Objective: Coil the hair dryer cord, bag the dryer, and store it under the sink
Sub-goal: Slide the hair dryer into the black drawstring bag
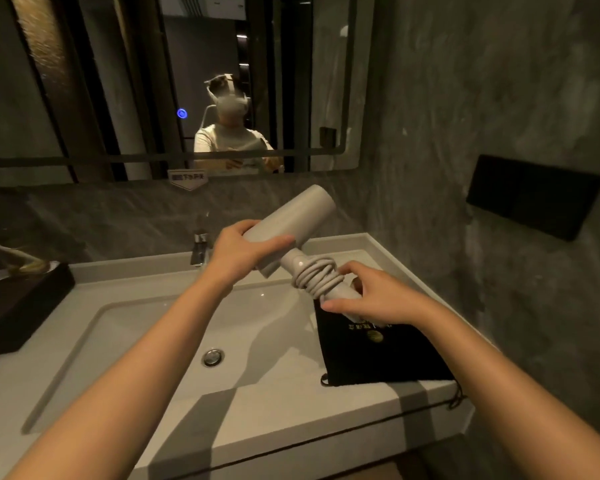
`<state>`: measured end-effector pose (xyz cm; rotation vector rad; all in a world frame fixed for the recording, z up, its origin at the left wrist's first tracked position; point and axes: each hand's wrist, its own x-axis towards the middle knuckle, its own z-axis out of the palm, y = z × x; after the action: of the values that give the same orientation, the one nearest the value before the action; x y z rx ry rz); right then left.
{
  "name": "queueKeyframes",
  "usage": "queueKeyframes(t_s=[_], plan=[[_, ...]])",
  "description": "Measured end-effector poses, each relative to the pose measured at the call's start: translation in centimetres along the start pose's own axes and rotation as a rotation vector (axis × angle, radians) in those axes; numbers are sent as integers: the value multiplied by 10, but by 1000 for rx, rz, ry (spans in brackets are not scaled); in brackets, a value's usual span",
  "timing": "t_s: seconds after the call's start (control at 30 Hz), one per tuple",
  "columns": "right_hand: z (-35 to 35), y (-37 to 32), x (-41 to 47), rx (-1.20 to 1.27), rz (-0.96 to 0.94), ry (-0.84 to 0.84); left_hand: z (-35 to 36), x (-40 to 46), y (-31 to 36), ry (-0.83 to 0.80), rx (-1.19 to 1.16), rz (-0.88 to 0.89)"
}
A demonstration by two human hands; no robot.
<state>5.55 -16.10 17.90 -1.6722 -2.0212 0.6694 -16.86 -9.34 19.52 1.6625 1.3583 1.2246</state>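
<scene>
A pale grey hair dryer (297, 213) is held in the air above the right side of the sink. My left hand (238, 249) grips its barrel from the left. The cord (317, 276) is wound in several loops around the handle. My right hand (374, 296) closes around the lower end of the handle and the cord loops. A flat black drawstring bag (371, 348) with gold print lies on the counter's right side, under my right hand; its string (456, 398) hangs over the front edge.
The white sink basin (146, 327) has a chrome drain (212, 357) and a chrome faucet (200, 244) behind it. A black box (18, 306) stands on the left counter. A mirror (153, 81) hangs above. A grey wall with a black panel (530, 195) stands at the right.
</scene>
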Motion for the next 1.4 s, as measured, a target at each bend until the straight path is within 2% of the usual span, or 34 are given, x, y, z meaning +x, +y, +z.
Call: queueKeyframes(t_s=[0.13, 0.33, 0.43, 0.47, 0.53, 0.6, 0.67, 0.73, 0.8, 0.87, 0.93, 1.17, 1.3, 1.4], plan=[[10, 7, -16, 215, 70, 149, 31, -2, 12, -51, -21, 148], [27, 30, -42, 164, 244, 455, 78, -3, 20, -167, -60, 172], [31, 44, -60, 172, 320, 495, 101, -9, 15, -274, -45, 235], [31, 50, -66, 187, 343, 496, 107, -11, 12, -316, -91, 209], [31, 64, -74, 248, 384, 514, 120, -14, 0, -354, -328, 34], [31, 78, -81, 326, 406, 557, 134, -19, -26, -244, -448, -120], [32, 90, -88, 397, 412, 590, 155, -30, -65, -212, -182, -73], [34, 102, -96, 448, 418, 592, 175, -50, -102, -391, 189, 94], [37, 114, -103, 462, 436, 577, 194, -69, -126, -532, 429, 240], [41, 127, -109, 449, 455, 551, 207, -78, -139, -551, 533, 302], [43, 139, -112, 439, 468, 521, 213, -79, -147, -552, 570, 286], [48, 162, -113, 462, 466, 448, 216, -72, -159, -409, 525, 303], [51, 167, -113, 470, 468, 406, 211, -61, -153, -457, 185, 32], [55, 170, -114, 489, 468, 371, 210, -54, -149, -443, 71, -95]])
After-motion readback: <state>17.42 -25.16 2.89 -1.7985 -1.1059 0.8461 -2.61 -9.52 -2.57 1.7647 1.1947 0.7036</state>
